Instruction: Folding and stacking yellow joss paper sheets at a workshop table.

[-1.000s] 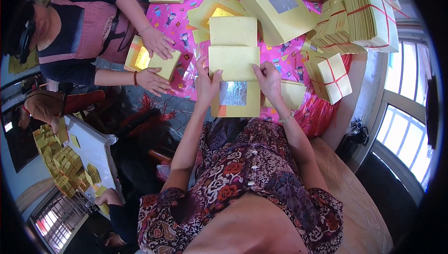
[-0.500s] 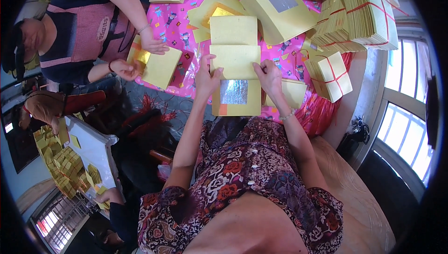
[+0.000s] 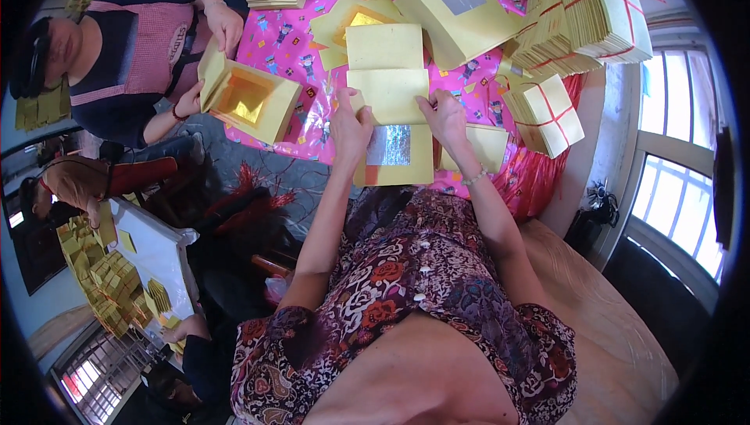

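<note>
A plain yellow paper sheet [image 3: 388, 97] lies in front of me, its lower part between my hands. My left hand [image 3: 351, 130] closes on its lower left edge, thumb and fingers near the corner. Pinched at the lower right corner is my right hand [image 3: 448, 124], with a beaded bracelet on that wrist. Directly below, nearer my body, is a yellow sheet with a silver foil square [image 3: 391, 148] and an orange patch at its left. Another plain yellow sheet [image 3: 384, 46] shows just beyond. A further yellow sheet [image 3: 486, 148] lies partly under my right wrist.
A pink patterned cloth [image 3: 320, 124] covers the table. Bundles of yellow paper tied with red string [image 3: 601, 11] stand at the far right, near a big silver-foil stack [image 3: 449, 23]. At left, a co-worker lifts sheets from a gold-foil paper stack [image 3: 250, 101]. Others work at a white table [image 3: 148, 237].
My hands stay on the sheet's lower corners, with the right fingers shifted slightly. The co-worker's hands have moved from resting by the gold-foil stack to raising a sheet at its left side.
</note>
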Demonstrator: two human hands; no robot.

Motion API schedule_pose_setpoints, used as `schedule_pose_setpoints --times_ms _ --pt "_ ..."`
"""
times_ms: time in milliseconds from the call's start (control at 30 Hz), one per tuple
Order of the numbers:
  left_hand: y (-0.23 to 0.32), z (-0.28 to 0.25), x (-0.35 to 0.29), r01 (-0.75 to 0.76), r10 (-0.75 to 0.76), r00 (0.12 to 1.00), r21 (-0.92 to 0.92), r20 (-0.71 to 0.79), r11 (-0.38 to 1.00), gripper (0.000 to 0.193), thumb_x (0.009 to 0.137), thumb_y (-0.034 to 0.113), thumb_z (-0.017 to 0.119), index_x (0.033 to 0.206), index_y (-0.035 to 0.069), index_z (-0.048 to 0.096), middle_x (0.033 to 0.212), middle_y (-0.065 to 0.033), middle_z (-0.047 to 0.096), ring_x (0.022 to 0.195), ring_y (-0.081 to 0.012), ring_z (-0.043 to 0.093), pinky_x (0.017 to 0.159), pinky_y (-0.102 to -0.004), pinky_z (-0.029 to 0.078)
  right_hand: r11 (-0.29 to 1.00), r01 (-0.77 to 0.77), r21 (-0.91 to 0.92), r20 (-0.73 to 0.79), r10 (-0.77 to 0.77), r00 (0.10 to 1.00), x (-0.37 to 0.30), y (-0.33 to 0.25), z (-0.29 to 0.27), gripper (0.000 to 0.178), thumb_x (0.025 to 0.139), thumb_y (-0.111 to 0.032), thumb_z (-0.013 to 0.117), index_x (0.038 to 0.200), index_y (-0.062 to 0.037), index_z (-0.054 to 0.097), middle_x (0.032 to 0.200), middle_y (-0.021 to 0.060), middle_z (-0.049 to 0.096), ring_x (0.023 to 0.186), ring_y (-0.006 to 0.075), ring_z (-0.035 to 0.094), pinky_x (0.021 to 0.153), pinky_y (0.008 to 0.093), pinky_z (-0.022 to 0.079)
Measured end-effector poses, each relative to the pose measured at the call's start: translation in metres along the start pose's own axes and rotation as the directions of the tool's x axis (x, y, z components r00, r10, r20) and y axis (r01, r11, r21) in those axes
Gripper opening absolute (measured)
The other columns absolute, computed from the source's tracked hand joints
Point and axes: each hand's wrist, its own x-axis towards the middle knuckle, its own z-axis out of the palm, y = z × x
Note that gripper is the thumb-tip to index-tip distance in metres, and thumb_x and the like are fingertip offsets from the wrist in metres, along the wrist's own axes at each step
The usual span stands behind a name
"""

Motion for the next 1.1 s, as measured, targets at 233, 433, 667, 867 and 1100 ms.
schedule_pose_setpoints --times_ms 233,433,667,867,1100 --pt "-0.008 0.015 0.01 -0.342 0.448 0.87 0.403 -0.205 0.849 0.03 0.074 0.005 0.068 0.102 0.01 0.057 0.096 -0.0166 0.052 0.084 -0.0373 0.06 0.075 -0.046 0.048 0.998 0.05 -0.038 -0.053 -0.052 0.997 0.009 0.004 0.009 0.037 0.084 -0.033 0.07 0.075 0.0007 0.059 0.076 0.0196 0.062 0.067 0.0356 0.062 0.06 0.0454 0.048" --pt "0.0 0.016 0.015 -0.372 0.382 0.924 0.283 0.022 0.884 0.029 0.078 0.007 0.067 0.104 0.006 0.055 0.101 -0.0167 0.051 0.085 -0.0373 0.06 0.075 -0.047 0.05 0.998 -0.003 -0.058 0.008 0.004 1.0 0.017 0.0 0.004 0.034 0.083 -0.033 0.071 0.082 -0.0004 0.06 0.085 0.019 0.063 0.075 0.0368 0.064 0.066 0.0475 0.05" --pt "0.007 0.02 0.008 -0.392 0.396 0.917 0.279 0.047 0.876 0.045 0.081 0.019 0.072 0.116 0.003 0.049 0.105 -0.0191 0.053 0.09 -0.0395 0.06 0.076 -0.0463 0.051 0.976 0.165 -0.141 -0.431 -0.211 0.878 0.003 -0.01 0.002 0.034 0.082 -0.034 0.073 0.083 -0.0041 0.057 0.081 0.0142 0.055 0.078 0.0343 0.059 0.066 0.0451 0.048" --pt "0.003 0.025 0.008 -0.411 0.424 0.905 0.311 0.03 0.857 0.046 0.08 0.018 0.072 0.117 0.004 0.049 0.106 -0.0203 0.053 0.091 -0.0401 0.06 0.075 -0.0473 0.05 0.803 0.534 -0.263 -0.141 -0.579 0.803 -0.013 -0.016 0.012 0.024 0.078 -0.028 0.071 0.084 -0.0097 0.057 0.08 0.0058 0.054 0.081 0.0246 0.057 0.068 0.0392 0.044" --pt "-0.007 0.03 -0.003 -0.431 0.463 0.884 0.273 -0.062 0.86 0.047 0.082 0.021 0.073 0.121 0.007 0.05 0.108 -0.0203 0.052 0.094 -0.04 0.057 0.077 -0.0467 0.047 0.848 0.511 -0.139 -0.219 -0.53 0.819 -0.015 -0.001 0.028 0.022 0.075 -0.026 0.074 0.077 -0.0111 0.058 0.073 0.0041 0.053 0.073 0.0231 0.056 0.064 0.0376 0.042"
